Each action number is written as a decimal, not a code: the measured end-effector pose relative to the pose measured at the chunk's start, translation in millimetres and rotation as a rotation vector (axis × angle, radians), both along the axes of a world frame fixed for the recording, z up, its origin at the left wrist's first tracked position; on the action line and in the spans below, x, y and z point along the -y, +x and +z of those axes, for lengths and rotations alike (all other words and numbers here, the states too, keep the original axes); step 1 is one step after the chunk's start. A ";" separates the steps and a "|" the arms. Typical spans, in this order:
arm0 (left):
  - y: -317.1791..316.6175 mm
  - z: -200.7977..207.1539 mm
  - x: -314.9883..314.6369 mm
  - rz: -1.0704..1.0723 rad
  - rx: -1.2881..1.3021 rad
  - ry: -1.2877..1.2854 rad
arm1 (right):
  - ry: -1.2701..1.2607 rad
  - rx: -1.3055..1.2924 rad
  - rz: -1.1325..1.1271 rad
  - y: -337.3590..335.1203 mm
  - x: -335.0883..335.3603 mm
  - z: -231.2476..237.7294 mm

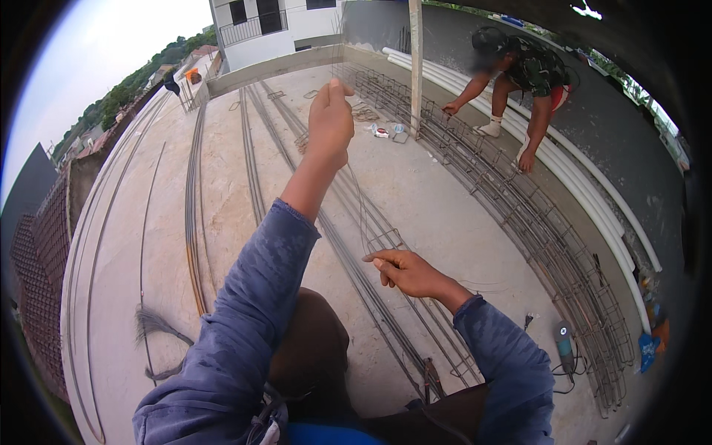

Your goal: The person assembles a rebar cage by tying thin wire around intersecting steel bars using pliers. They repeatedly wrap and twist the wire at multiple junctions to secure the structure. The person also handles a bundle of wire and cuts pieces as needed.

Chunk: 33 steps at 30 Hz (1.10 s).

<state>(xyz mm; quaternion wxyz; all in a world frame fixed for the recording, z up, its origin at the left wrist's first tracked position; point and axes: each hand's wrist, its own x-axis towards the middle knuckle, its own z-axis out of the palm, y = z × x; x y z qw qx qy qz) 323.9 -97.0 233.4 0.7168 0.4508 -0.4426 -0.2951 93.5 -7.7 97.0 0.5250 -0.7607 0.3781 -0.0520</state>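
My left hand is raised in front of me, its fingers closed around thin tie wire. The wire hangs in a narrow loop from that hand down toward my right hand. Lower and to the right, my right hand pinches the wire's lower end between thumb and fingers. Beneath it, long steel bars run along the concrete slab, with a bent rectangular stirrup close to my right fingertips. The exact grip inside the left fist is hidden.
At right a person bends over a long rebar cage, both hands on it. White pipes lie behind. An angle grinder with a cord, a wooden post, and a tie-wire bundle are around me.
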 end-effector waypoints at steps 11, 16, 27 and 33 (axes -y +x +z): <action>-134.9 40.7 19.4 0.207 0.941 -0.304 | -0.693 0.756 0.300 -69.3 -70.2 198.3; -138.4 13.7 26.7 0.087 1.285 -0.118 | -1.096 0.477 0.573 -43.7 -83.1 152.2; -166.6 -17.1 67.0 -0.072 1.502 -0.069 | -1.073 0.344 0.523 -50.2 -94.0 112.9; -181.6 -14.4 46.9 -0.206 1.485 -0.020 | -1.045 0.258 0.568 -43.4 -98.1 120.3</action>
